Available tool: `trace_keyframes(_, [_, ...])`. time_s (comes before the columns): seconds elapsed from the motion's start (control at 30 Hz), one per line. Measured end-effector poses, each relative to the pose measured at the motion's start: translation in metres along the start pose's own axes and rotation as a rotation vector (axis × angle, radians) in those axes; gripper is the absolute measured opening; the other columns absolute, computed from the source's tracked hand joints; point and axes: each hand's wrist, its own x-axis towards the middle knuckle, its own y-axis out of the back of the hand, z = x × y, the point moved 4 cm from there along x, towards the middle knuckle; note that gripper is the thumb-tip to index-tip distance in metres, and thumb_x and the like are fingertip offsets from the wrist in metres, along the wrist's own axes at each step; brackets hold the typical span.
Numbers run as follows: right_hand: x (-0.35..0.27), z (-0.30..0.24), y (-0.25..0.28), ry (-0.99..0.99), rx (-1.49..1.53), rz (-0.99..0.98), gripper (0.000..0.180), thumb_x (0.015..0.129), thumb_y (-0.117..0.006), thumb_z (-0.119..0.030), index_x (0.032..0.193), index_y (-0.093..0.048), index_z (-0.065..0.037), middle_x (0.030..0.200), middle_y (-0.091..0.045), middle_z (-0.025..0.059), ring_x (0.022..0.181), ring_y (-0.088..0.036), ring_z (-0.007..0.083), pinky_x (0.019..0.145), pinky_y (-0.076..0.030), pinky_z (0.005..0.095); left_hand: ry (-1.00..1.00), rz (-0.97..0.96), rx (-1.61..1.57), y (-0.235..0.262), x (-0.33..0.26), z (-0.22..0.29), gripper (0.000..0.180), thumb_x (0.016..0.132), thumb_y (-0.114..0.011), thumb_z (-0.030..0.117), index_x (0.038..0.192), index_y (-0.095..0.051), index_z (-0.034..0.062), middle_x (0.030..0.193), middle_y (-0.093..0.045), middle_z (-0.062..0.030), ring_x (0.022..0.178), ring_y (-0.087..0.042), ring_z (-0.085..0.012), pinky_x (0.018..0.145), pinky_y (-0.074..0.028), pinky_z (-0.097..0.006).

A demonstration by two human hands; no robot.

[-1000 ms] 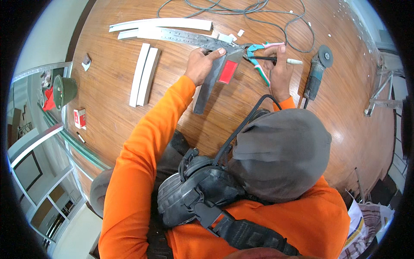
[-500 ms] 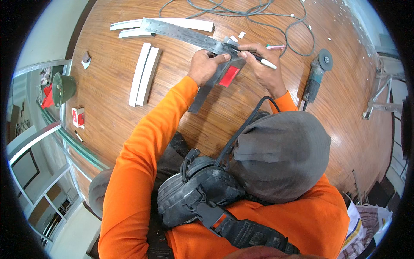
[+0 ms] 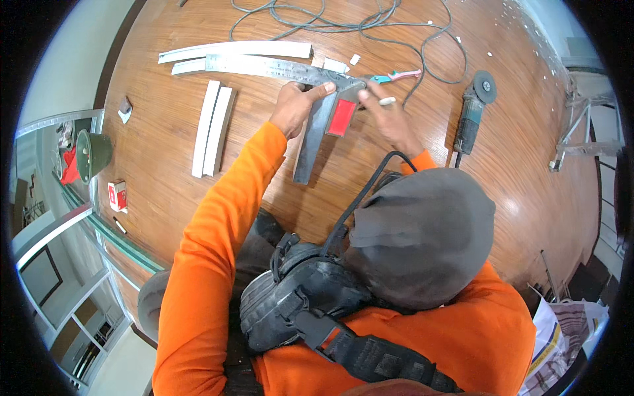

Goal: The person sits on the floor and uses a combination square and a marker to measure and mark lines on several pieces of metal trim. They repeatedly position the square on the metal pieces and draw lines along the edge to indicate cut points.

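Note:
My left hand (image 3: 294,111) is closed on a metal square, its thumb on top near the corner. The square's marked ruler blade (image 3: 264,67) reaches left across a short white profile; a dark flat bar (image 3: 308,152) runs from under the hand toward me. A dark-edged piece with a red face (image 3: 341,117) lies beside the bar, right of the corner. My right hand (image 3: 394,124) is at the square's right end, slightly blurred, fingers closed on a marker. Only the marker's pale end (image 3: 387,101) shows clearly; its tip is hidden.
A long white profile (image 3: 244,49) lies beyond the blade; two shorter ones (image 3: 212,129) sit left. Pink-and-green-handled snips (image 3: 396,76) lie past my right hand. An angle grinder (image 3: 472,115) rests right, a grey cable (image 3: 343,28) loops far off, and a red-white box (image 3: 117,196) stands left.
The view has turned slightly. My right hand has drawn a little nearer to me, and the marker has swung from lying sideways to showing mainly its pale end. My left hand keeps its hold.

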Motion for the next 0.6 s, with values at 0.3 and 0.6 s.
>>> trace_keyframes(0.3, [-0.015,0.017,0.022,-0.246,0.808,0.185,0.041,0.098,-0.06,-0.031,0.129,-0.055,-0.004,0.118,-0.064,0.0072,0.111,-0.059,0.0187,0.1,-0.044,0.0375,0.104,0.417,-0.263,0.087,0.009,-0.046,0.046,0.091,-0.072,0.018,0.129,-0.052,-0.0013,0.117,-0.063,-0.013,0.108,-0.061,-0.0255,0.099,-0.047,-0.039])
trace_keyframes(0.6, [-0.025,0.052,0.04,-0.298,0.771,0.316,0.043,0.104,-0.045,-0.031,0.14,-0.044,-0.006,0.128,-0.055,0.0061,0.12,-0.052,0.0202,0.104,-0.039,0.0411,0.715,0.292,0.172,0.098,-0.037,-0.086,0.036,0.097,-0.06,0.039,0.094,-0.062,0.0037,0.079,-0.067,-0.0134,0.075,-0.066,-0.0327,0.075,-0.055,-0.047])
